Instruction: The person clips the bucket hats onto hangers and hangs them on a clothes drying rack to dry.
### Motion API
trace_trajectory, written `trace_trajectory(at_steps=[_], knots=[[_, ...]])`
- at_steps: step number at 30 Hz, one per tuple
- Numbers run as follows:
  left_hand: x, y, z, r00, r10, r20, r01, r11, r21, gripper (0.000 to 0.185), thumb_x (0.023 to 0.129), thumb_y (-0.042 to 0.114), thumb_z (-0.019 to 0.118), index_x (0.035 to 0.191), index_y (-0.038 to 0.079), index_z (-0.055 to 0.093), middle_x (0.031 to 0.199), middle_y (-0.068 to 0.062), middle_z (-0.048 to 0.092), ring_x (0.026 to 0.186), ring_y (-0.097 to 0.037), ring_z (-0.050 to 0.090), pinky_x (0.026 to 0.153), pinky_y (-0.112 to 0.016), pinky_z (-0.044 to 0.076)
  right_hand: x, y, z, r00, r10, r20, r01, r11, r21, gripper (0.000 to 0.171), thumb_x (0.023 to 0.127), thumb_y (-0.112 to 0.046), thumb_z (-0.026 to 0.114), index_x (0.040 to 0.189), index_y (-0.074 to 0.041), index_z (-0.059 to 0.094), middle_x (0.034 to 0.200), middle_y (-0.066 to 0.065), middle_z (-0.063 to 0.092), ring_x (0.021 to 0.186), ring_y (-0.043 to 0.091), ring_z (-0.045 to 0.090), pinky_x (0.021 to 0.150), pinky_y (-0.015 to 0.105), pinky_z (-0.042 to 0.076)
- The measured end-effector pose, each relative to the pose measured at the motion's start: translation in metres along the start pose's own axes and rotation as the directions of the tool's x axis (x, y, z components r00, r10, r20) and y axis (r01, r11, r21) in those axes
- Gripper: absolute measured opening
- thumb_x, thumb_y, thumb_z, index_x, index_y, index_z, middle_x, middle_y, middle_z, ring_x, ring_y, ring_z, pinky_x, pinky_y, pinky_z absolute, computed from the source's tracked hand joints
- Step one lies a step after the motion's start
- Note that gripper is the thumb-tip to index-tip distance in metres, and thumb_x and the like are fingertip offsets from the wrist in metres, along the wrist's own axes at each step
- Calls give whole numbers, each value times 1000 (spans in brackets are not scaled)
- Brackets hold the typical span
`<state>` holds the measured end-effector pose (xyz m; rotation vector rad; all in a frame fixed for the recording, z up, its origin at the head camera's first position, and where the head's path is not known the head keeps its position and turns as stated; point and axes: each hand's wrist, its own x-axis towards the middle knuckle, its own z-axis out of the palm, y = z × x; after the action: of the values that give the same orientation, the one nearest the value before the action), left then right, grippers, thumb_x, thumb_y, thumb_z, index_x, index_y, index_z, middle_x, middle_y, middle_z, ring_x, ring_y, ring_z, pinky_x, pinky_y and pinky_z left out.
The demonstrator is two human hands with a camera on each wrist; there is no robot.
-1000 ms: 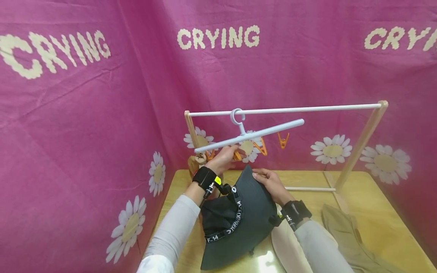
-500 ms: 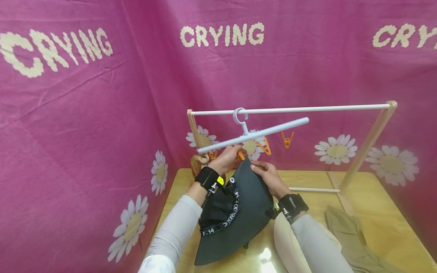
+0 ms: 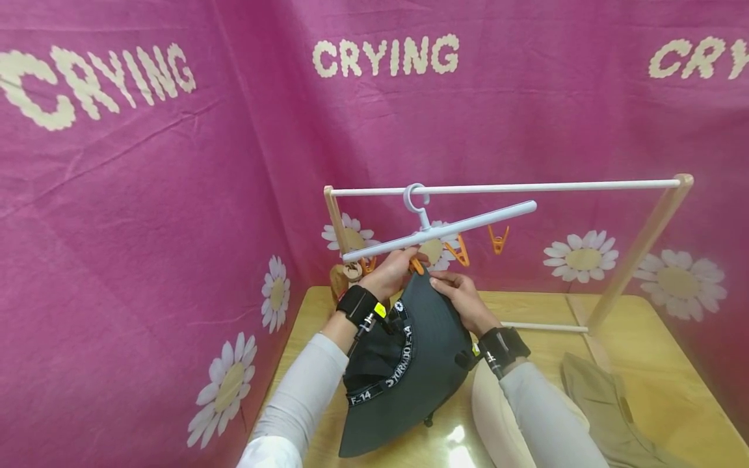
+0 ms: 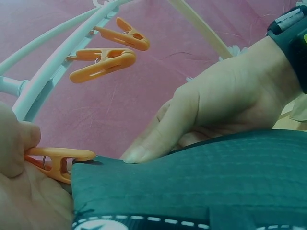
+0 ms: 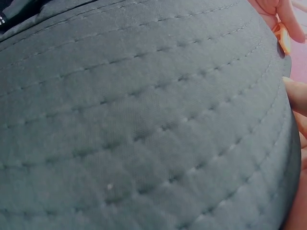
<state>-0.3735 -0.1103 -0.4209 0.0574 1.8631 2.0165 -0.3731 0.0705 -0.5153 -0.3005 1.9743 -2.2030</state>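
A dark bucket hat [image 3: 433, 351], its inner band lettered, hangs tilted below the pale blue hanger [image 3: 445, 231]. My right hand [image 3: 462, 300] pinches the brim edge, thumb on the near face. My left hand [image 3: 391, 276] pinches the handles of an orange clip [image 4: 60, 160] under the hanger. In the left wrist view the clip's tip is over the brim's corner; whether it bites the cloth I cannot tell. Two more orange clips [image 4: 108, 62] dangle from the hanger, holding nothing. The right wrist view is mostly filled by the stitched brim [image 5: 134, 120].
The hanger hooks over the white rail [image 3: 556, 186] of a wooden-ended rack [image 3: 640, 253]. Behind my left hand, a brown item [image 3: 338, 283] is partly hidden. A cream item [image 3: 494, 409] and an olive cloth [image 3: 603, 403] lie on the wooden table [image 3: 661, 364]. Pink curtains surround it.
The hat's brim has risen to the orange clip in my left hand, and my right hand has gone up with it. The clip's tip now overlaps the brim's corner.
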Motion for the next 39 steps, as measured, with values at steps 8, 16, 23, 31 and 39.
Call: trace_trajectory(at_steps=[8, 16, 23, 31, 39], knots=[[3, -1, 0, 1000, 8, 0, -8, 1000, -18, 45, 116, 23, 33, 138, -11, 53, 141, -24, 56, 99, -16, 58, 75, -22, 54, 5, -6, -2, 999, -32, -25, 31, 999, -11, 33, 103, -14, 67, 131, 3, 69, 94, -12, 73, 86, 6, 65, 76, 22, 53], [2, -5, 1, 1000, 3, 9, -3, 1000, -25, 47, 116, 27, 36, 136, -12, 55, 106, -8, 60, 79, -10, 63, 68, -20, 54, 5, -4, -3, 1000, -6, -11, 6, 1000, -30, 41, 104, -16, 66, 138, 8, 61, 98, -11, 71, 89, 7, 63, 78, 22, 53], [3, -6, -1, 1000, 24, -14, -24, 1000, -8, 41, 114, 25, 45, 127, -10, 61, 111, -12, 62, 76, -10, 62, 64, -19, 52, 6, -3, 1, 998, -52, 37, 53, 998, -34, 43, 106, -15, 63, 140, 11, 57, 101, -10, 72, 89, 6, 66, 79, 23, 55], [3, -7, 4, 992, 98, -76, -96, 995, 31, 23, 112, 21, 50, 95, 8, 60, 94, -4, 55, 81, -12, 53, 70, -22, 44, -2, -9, 3, 991, -127, 32, 131, 957, -257, 41, 107, -13, 61, 141, 9, 57, 114, 17, 72, 94, 8, 63, 83, 23, 51], [0, -9, 1, 993, 103, -64, -102, 995, 18, 20, 113, 25, 49, 121, 8, 55, 96, 0, 44, 84, -13, 45, 77, -29, 37, -10, 0, -1, 985, -158, 61, 170, 899, -404, 52, 107, -17, 61, 153, 5, 46, 138, 30, 61, 123, 40, 60, 100, 44, 49]])
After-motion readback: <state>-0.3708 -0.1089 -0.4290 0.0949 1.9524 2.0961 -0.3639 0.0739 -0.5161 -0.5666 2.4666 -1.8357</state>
